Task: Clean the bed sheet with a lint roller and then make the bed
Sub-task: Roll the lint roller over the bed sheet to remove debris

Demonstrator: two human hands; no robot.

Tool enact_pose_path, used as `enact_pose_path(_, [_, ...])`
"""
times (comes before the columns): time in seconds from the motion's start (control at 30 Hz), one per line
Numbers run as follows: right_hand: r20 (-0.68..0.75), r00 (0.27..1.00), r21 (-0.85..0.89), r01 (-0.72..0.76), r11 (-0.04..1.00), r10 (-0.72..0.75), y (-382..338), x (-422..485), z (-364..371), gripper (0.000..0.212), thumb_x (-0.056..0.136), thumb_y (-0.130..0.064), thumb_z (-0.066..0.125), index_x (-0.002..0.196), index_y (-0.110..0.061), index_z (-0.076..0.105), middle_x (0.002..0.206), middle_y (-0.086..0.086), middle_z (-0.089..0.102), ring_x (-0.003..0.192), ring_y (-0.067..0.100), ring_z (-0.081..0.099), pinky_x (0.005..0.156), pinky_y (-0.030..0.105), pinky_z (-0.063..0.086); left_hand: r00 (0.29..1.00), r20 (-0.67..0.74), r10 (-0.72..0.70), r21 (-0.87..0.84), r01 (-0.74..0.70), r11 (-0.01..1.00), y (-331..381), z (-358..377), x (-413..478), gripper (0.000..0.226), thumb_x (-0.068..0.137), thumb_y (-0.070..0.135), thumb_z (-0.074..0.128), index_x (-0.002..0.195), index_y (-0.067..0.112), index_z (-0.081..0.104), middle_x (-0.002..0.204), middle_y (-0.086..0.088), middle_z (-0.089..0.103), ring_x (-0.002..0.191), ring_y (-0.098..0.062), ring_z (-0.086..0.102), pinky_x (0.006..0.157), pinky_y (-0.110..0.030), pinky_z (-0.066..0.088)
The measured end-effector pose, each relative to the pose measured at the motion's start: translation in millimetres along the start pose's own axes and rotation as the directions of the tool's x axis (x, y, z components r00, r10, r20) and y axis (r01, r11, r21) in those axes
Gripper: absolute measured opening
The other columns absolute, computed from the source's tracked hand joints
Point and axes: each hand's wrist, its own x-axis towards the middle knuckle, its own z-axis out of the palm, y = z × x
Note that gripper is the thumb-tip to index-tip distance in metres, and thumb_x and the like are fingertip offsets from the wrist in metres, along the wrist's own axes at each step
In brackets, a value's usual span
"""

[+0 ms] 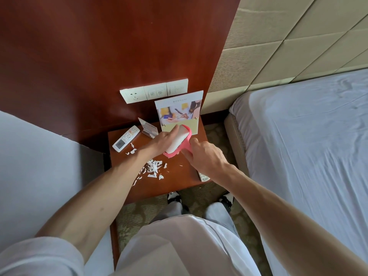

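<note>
One lint roller point(180, 139), left grip point(163, 140) clasping drum, right grip point(205, 156) clasping handle; a slip could scatter paper scraps point(153, 168) just below.

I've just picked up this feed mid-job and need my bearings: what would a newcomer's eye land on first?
The pink lint roller, held over the nightstand at centre: the left hand grips its white roll, the right hand its handle. Just below it, torn white paper scraps litter the wood, while the bed sheet lies wrinkled at right.
</note>
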Motion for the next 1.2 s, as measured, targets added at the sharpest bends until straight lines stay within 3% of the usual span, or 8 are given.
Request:
enact_pose_path(0.13, [-0.002,1.0,0.005,-0.009,1.0,0.009,3,-3,1,0.039,0.105,-0.045,0.043,0.111,-0.007,0.052,0.075,0.001,0.051,0.062,0.024,0.053,0.054,0.032,0.04,1.0,-0.005,-0.023,0.001,0.023,1.0,-4,3,1,0.069,0.107,0.058,0.021,0.151,0.01,0.043,0.151,-0.021,0.047,0.136,-0.037,0.046,0.094,-0.036,0.035])
enact_pose_path(0.27, [-0.012,1.0,-0.003,-0.004,1.0,0.004,2,-8,4,0.039,0.105,-0.045,0.044,0.112,-0.008,0.053,0.074,-0.001,0.048,0.06,0.021,0.05,0.052,0.03,0.038,0.999,-0.015,0.029,0.144,-0.026,0.989,-12,4,1,0.089,0.098,0.075,0.016,0.102,0.003,0.068,0.102,-0.019,0.067,0.085,-0.028,0.064,0.072,-0.036,0.043])
enact_pose_path(0.4, [-0.036,0.999,0.008,-0.013,1.0,0.014,4,-10,1,0.036,0.105,-0.043,0.044,0.111,-0.008,0.052,0.07,-0.005,0.042,0.06,0.022,0.054,0.043,0.024,0.023,0.996,-0.034,0.089,0.222,-0.079,0.972,-29,-3,5,0.098,0.089,0.088,0.01,0.079,0.008,0.067,0.063,-0.008,0.069,0.063,-0.029,0.07,0.066,-0.037,0.054])
enact_pose_path(0.63, [-0.04,0.999,0.013,-0.034,0.999,0.035,10,-11,-3,0.039,0.105,-0.044,0.044,0.116,-0.007,0.051,0.074,-0.001,0.047,0.061,0.022,0.049,0.046,0.028,0.027,0.989,-0.017,0.149,0.185,-0.144,0.972,-21,1,5,0.083,0.09,0.086,0.018,0.099,0.018,0.065,0.093,-0.007,0.064,0.089,-0.024,0.062,0.079,-0.038,0.047])
enact_pose_path(0.73, [-0.042,0.998,0.012,-0.037,0.999,0.038,13,-13,-5,0.039,0.105,-0.044,0.044,0.116,-0.007,0.051,0.08,0.005,0.058,0.068,0.028,0.06,0.052,0.031,0.033,0.982,0.02,0.188,0.195,-0.188,0.963,-8,5,7,0.073,0.096,0.076,0.033,0.098,0.011,0.067,0.087,-0.006,0.064,0.082,-0.025,0.063,0.067,-0.034,0.042])
enact_pose_path(0.97, [-0.051,0.99,0.049,-0.129,0.99,0.132,38,-18,-5,0.04,0.104,-0.044,0.046,0.116,-0.007,0.054,0.082,0.005,0.063,0.066,0.024,0.063,0.057,0.039,0.056,0.93,-0.269,0.251,0.51,-0.083,0.856,-14,1,17,0.065,0.104,0.06,0.031,0.076,0.018,0.071,0.069,0.007,0.066,0.074,-0.024,0.07,0.057,-0.029,0.042])
enact_pose_path(1.07, [-0.042,0.991,0.061,-0.127,0.99,0.129,49,-21,-3,0.039,0.105,-0.044,0.046,0.117,-0.007,0.054,0.077,0.0,0.054,0.062,0.02,0.056,0.053,0.033,0.047,0.959,-0.162,0.231,0.386,-0.154,0.91,-1,7,17,0.064,0.102,0.067,0.028,0.106,0.02,0.071,0.098,-0.002,0.073,0.09,-0.025,0.069,0.073,-0.034,0.051])
enact_pose_path(1.2, [-0.045,0.99,0.08,-0.132,0.988,0.136,70,-28,-3,0.039,0.105,-0.045,0.045,0.114,-0.008,0.053,0.074,-0.002,0.05,0.06,0.017,0.056,0.05,0.028,0.038,0.935,-0.061,0.349,0.591,-0.248,0.768,24,33,17,0.056,0.104,0.058,0.037,0.078,0.014,0.061,0.077,-0.006,0.065,0.071,-0.024,0.065,0.054,-0.029,0.039])
